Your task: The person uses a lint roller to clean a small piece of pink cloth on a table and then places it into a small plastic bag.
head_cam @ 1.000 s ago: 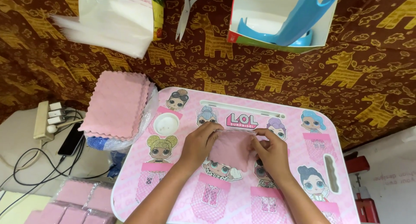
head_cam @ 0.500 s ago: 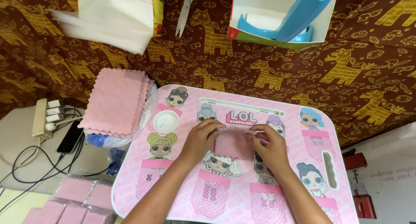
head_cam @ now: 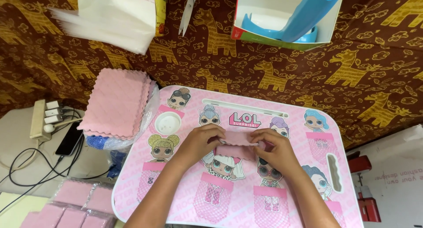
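From my seat, the folded pink cloth (head_cam: 240,142) at frame centre is mostly covered by the left hand (head_cam: 200,142) and right hand (head_cam: 277,151), so I can't see its edges. The wrapped pink packs (head_cam: 72,208) (lower left) and the scissors (head_cam: 188,10) (top) run off the frame.

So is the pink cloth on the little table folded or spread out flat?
Folded. The pink cloth is doubled into a narrow strip, pinched by the left hand and right hand.

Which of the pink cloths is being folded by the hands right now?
The single pink cloth on the pink lap table, pinched between the left hand and the right hand. The others lie untouched: a stack at the table's left and wrapped packs below.
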